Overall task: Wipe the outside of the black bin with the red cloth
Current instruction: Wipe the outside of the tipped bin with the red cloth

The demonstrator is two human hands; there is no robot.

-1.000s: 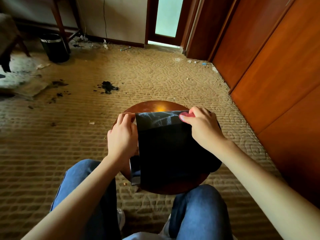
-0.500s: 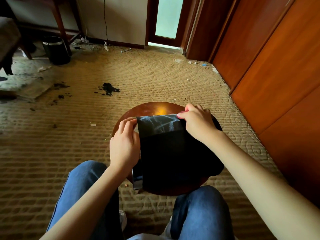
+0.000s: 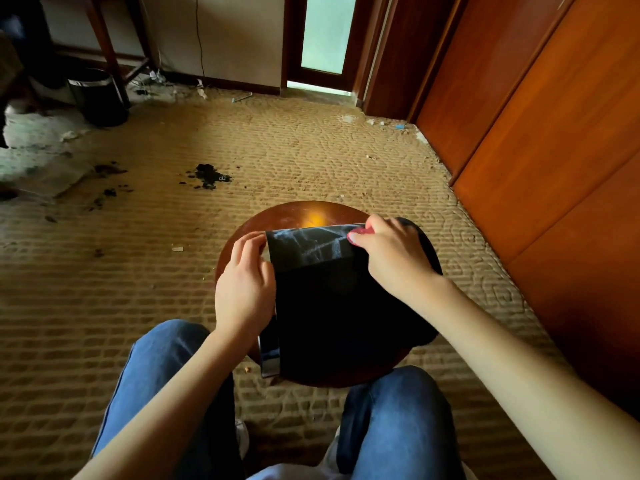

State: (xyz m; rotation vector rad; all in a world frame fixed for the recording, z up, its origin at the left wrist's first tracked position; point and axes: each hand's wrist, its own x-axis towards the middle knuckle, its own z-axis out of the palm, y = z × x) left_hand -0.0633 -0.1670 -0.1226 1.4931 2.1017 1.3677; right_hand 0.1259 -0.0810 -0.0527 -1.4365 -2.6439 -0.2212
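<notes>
On the small round table (image 3: 298, 213) between the person's knees, the black bin (image 3: 332, 306) lies tipped on its side, its flat wall facing up and its metal-rimmed mouth apparently toward the person. Judgement: it is laid down so that the outer wall is within easy reach of a wiping stroke.

Left grip (image 3: 244, 289): fingers curled round the bin's left edge, near the far end. Judgement: this steadies the bin so it does not slide or roll on the polished top.

Right grip (image 3: 391, 258): closed over the red cloth (image 3: 362, 231), pressing it on the bin's upper far corner. Only a small red patch shows beyond the fingertips; the rest is hidden under the hand.

Relative position: the bin sits directly between the two grips and touches both; the cloth is sandwiched between the right grip and the bin's wall. Pale streaks mark the far band of the wall just beside the cloth. Judgement: wiping is under way at that end, with the darker near portion yet to be covered.
</notes>
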